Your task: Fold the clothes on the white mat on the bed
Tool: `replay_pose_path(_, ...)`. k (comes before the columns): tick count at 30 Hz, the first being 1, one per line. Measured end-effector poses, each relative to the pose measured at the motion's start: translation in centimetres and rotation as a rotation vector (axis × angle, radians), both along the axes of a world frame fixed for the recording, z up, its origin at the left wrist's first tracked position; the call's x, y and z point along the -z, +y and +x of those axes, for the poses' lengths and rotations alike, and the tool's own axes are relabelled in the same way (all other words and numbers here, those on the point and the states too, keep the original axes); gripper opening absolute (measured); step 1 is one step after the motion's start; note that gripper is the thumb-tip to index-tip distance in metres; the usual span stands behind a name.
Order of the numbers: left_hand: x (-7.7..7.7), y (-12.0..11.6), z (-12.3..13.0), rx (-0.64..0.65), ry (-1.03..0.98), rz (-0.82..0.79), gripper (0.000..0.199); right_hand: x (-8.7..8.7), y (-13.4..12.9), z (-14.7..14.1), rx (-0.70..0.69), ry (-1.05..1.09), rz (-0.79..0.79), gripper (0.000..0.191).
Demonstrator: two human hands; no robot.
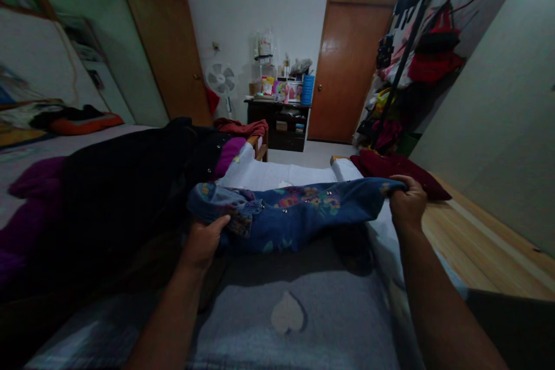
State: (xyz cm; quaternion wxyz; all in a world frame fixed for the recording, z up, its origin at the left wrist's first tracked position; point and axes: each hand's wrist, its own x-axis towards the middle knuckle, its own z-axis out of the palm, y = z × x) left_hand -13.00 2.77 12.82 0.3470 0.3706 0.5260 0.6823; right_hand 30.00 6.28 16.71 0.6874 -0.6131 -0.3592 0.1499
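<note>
A blue denim garment point(299, 211) with colourful flower patterns and small shiny studs is stretched sideways above the bed point(338, 318). My left hand point(206, 243) is closed on its left part, thumb on top beside a folded, patterned piece. At the far right end, my right hand point(407, 199) grips a narrow, gathered tip of the cloth. Whether it is a jacket or trousers I cannot tell. Beneath it the grey-blue bedding shows a pale heart shape point(287, 313). A dark item point(353, 248), partly hidden, lies under the garment's right half.
Dark clothing point(130, 179) and purple cloth point(37, 202) are heaped on the left. A dark red cushion-like item point(399, 172) lies at the right, near a wooden board point(481, 248). Beyond stand a fan point(222, 78), a black cabinet point(275, 127) and hanging bags point(437, 58).
</note>
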Motion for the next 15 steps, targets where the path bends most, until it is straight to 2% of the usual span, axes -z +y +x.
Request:
replay_pose_path(3,0.7,-0.7,0.6,0.076,0.108,-0.023,0.048,1.1,0.9,-0.2,-0.077,-0.268,-0.141,0.027)
replay_pose_path(6,1.4,-1.5,1.5,0.194,0.135,-0.052,0.055,2.2,2.1,-2.3,-0.131,-0.45,-0.275,0.027)
replay_pose_path(7,1.7,-1.8,1.7,0.229,0.135,-0.065,0.057,2.4,2.5,-3.1,-0.191,-0.542,-0.329,0.03)
replay_pose_path(9,2.3,-2.3,2.0,0.291,0.14,-0.118,0.057,2.6,3.5,-5.0,-0.409,-0.747,-0.485,0.036)
replay_pose_path(11,2.5,-3.1,2.3,0.396,0.206,-0.184,0.055,2.7,4.7,-7.0,-0.636,-0.949,-0.64,0.032)
replay_pose_path(13,2.4,-3.9,2.9,0.629,0.356,-0.201,0.05,3.0,6.2,-9.3,-0.769,-1.102,-0.718,0.027)
replay_pose_path(15,2.3,-4.7,3.9,0.964,0.534,-0.15,0.046,3.7,7.9,-11.8,-0.806,-1.169,-0.703,0.035)
